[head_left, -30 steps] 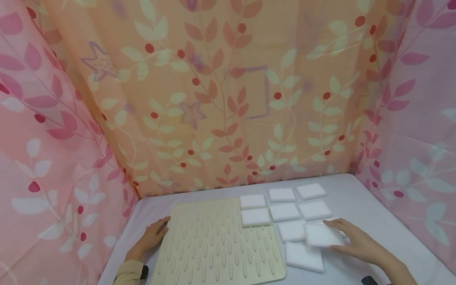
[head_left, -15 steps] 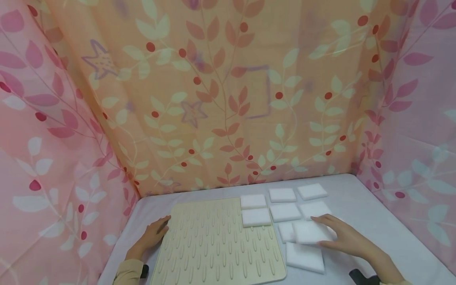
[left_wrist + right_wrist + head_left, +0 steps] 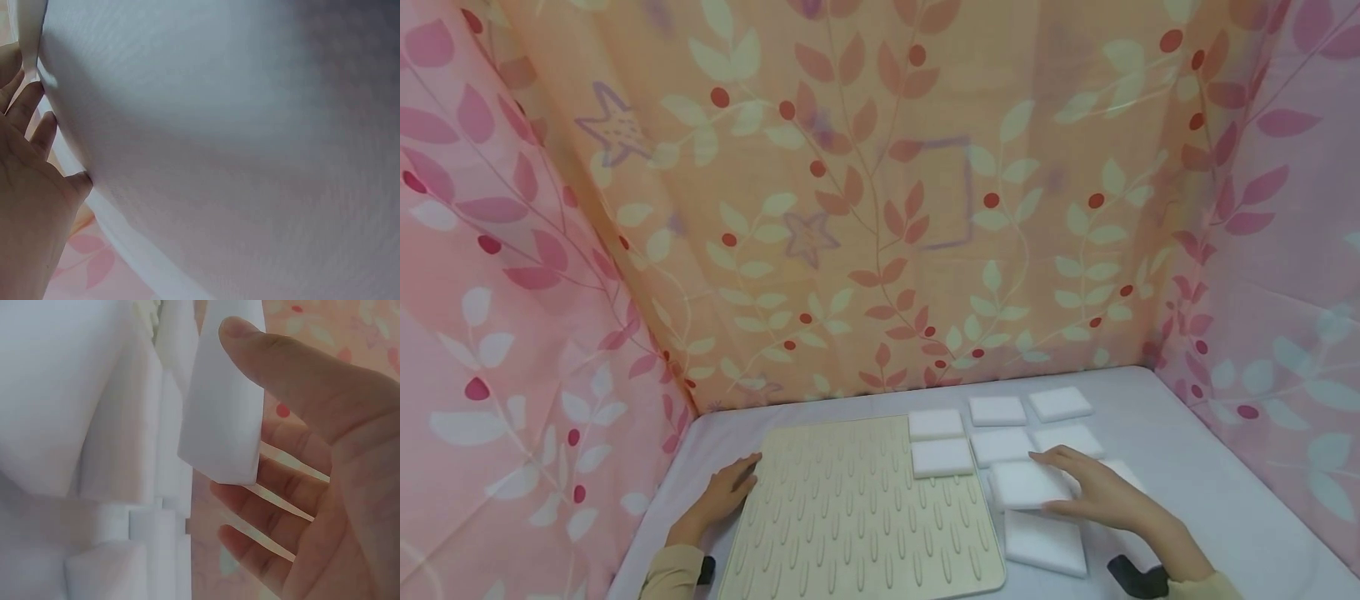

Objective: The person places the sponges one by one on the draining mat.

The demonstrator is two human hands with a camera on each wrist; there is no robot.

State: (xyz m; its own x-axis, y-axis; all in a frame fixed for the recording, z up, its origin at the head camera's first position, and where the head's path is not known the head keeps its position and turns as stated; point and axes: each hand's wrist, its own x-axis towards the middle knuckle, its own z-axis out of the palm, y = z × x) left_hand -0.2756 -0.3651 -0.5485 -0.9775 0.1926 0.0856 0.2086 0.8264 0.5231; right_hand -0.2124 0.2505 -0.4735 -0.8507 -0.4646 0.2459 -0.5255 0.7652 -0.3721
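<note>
My right hand (image 3: 1101, 493) pinches a white rectangular sponge block (image 3: 1028, 485) by its right end, thumb along the near side and fingers at the far side. In the right wrist view the held block (image 3: 225, 412) sits between thumb and fingertips, raised beside other white blocks. My left hand (image 3: 722, 490) rests at the left edge of a cream-coloured mat (image 3: 850, 517) with rows of long raised ridges. Its fingers (image 3: 42, 134) are spread and extended in the left wrist view. Two white blocks lie at the mat's far right corner, the nearer one (image 3: 942, 458) in front of the other (image 3: 935, 423).
Several more white blocks lie right of the mat, among them a near one (image 3: 1045, 542) and a far one (image 3: 1060, 402). A white cloth covers the table (image 3: 1195, 467). Leaf-patterned curtains (image 3: 880, 208) enclose the back and both sides.
My right hand has carried the sponge block leftward toward the mat, uncovering a block behind it on the right. The left hand stays at the mat's edge.
</note>
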